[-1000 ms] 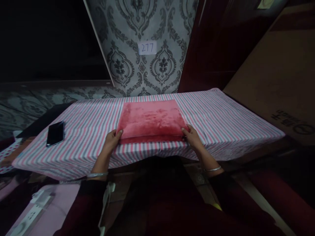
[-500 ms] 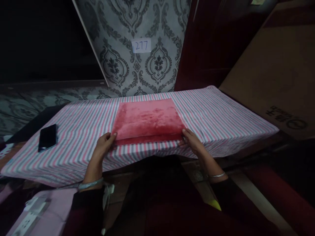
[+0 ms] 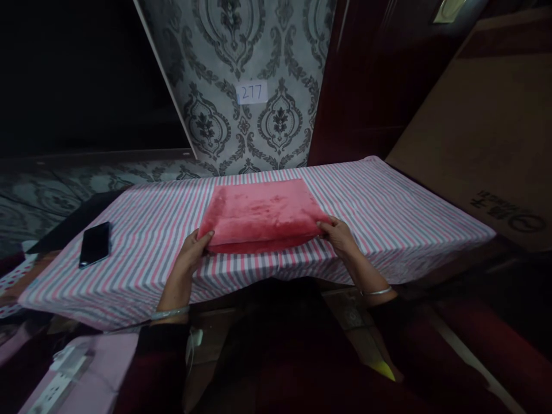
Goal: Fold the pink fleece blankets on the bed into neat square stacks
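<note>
A pinkish-red plush cloth (image 3: 263, 210), folded into a rectangle, lies on the striped tablecloth (image 3: 371, 201) near the table's front edge. My left hand (image 3: 192, 251) pinches its front left corner between thumb and fingers. At the front right corner, my right hand (image 3: 338, 234) grips the cloth the same way. Between the hands the upper layer is raised a little, and a darker red layer shows beneath it along the front. Some fingertips of both hands are hidden under the cloth.
A black phone (image 3: 95, 244) lies on the table's left part. A large cardboard box (image 3: 478, 138) stands at the right, and a dark screen (image 3: 86, 80) at the back left. Low at the left, a white power strip (image 3: 60, 379) rests on a pink surface.
Both hands have lifted the front corners of the cloth slightly, and its front edge now bows between them. The whole view has shifted a little down and to the right.
</note>
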Tool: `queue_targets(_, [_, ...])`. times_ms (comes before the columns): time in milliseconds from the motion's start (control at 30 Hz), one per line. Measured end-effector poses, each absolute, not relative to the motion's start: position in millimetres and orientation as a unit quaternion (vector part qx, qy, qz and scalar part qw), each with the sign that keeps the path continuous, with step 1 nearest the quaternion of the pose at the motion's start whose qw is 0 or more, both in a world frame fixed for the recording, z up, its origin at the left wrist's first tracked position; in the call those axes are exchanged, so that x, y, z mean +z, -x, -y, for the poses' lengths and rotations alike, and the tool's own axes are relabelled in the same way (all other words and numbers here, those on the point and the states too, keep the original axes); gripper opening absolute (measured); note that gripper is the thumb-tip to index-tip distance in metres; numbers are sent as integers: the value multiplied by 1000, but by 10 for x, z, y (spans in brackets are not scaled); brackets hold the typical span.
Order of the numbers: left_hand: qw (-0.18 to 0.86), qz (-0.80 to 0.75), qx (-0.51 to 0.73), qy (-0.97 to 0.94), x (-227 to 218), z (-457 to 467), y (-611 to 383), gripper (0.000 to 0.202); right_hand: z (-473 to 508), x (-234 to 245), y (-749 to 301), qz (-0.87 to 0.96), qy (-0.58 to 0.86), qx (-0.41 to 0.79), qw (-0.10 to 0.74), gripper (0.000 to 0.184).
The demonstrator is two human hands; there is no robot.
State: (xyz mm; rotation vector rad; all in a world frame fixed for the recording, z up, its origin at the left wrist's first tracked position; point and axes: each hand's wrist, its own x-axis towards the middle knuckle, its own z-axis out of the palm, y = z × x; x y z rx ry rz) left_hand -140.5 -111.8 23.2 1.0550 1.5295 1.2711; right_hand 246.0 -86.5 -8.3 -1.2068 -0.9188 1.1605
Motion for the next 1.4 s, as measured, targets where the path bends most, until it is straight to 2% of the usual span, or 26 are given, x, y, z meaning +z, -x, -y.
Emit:
queue_targets(133, [428, -648, 487, -400, 143, 1158, 1448, 33, 913, -185, -2491, 410, 536, 489, 552, 26])
queue_targets(233, [394, -681, 430, -443, 91, 1155, 1614, 38, 959, -277, -2624, 416, 548, 514, 513, 34])
queue_targets(300, [292, -705, 424, -488, 125, 1084, 1744, 45, 909, -260, -2747, 449, 576, 450, 514, 46])
queue_targets(400, [108, -698, 440, -555, 293, 808, 1795, 52, 633, -52, -2812, 537, 585, 286, 537, 63])
queue_targets(467, [53, -670, 409, -617, 462, 515, 1671, 53, 331, 188, -2694, 611, 559, 211, 520, 68])
queue_targets(567, [52, -631, 302, -712, 752, 19, 1310, 60, -170, 597, -2295, 695, 546, 147, 444, 68])
queue_targets(733, [12, -657, 132, -742, 1042, -554, 775, 66, -691, 963, -1600, 686, 668, 57, 284, 64])
queue_targets(833, [-15, -679, 72, -731, 867, -646, 687, 65, -737, 780, -1433, 681, 694, 29, 233, 61])
queue_targets(933, [-30, -688, 49, -723, 493, -623, 729, 64, -684, 378, -1422, 708, 678, -8, 197, 56])
queue_targets(1067, [-42, -694, 78, -714, 133, -600, 809, 66, -668, -49, -1475, 728, 648, -68, 212, 53])
queue_targets(1400, [-67, -732, 112, -669, 78, -630, 859, 67, -730, -103, -1491, 723, 655, -66, 209, 54])
